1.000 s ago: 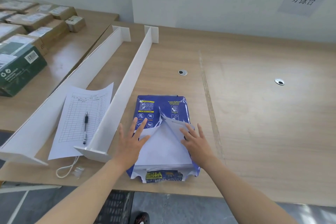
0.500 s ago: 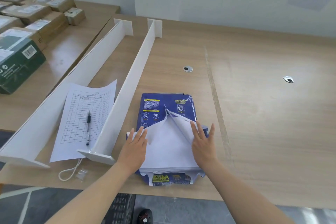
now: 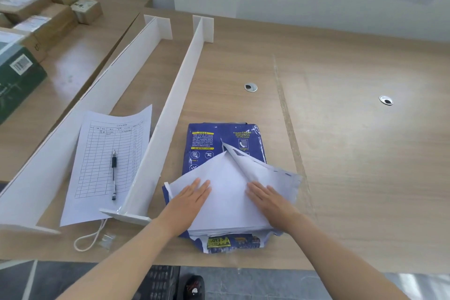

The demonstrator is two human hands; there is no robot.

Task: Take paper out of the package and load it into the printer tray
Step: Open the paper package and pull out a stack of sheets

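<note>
A blue paper package (image 3: 207, 140) lies on the wooden table (image 3: 353, 153) near its front edge, its wrapper torn open down the middle. The white paper stack (image 3: 229, 192) shows through the tear, and the wrapper's white inner flaps are folded out to both sides. My left hand (image 3: 187, 202) lies flat on the left flap, fingers together. My right hand (image 3: 270, 200) presses flat on the right flap (image 3: 275, 175). Neither hand grips anything. No printer or tray is in view.
A long white divider (image 3: 168, 114) stands just left of the package, a second divider (image 3: 80, 114) further left. Between them lie a printed form (image 3: 97, 153) with a pen (image 3: 113, 173). A cord loop (image 3: 90, 238) lies near the edge. Cardboard boxes (image 3: 48, 7) fill the left table.
Both hands slid back toward me and outward, spreading the torn wrapper wider and baring more white paper. The camera view shifted slightly.
</note>
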